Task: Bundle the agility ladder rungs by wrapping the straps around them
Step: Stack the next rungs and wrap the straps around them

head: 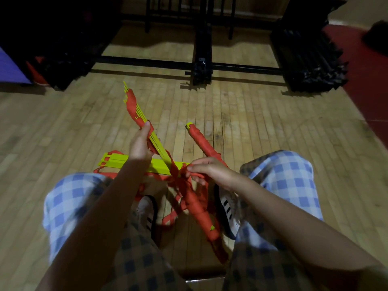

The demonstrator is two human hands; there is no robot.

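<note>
Between the knees, left hand (pixel 141 143) grips the rungs (pixel 156 143) — long axis tilting up-left — while right hand (pixel 206 170) pinches a strap (pixel 178 175) at their lower end.

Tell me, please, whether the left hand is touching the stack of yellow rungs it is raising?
Touching. The head view shows the left hand wrapped around the raised stack of yellow rungs, thumb lying against the red strap wound on it.

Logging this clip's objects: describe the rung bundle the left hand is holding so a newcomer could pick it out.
Start at the wooden floor between the knees. The left hand grips a slanted bundle of yellow rungs, its upper end wrapped in red strap. Unlike the flat yellow stack beneath, it is lifted and angled.
</note>
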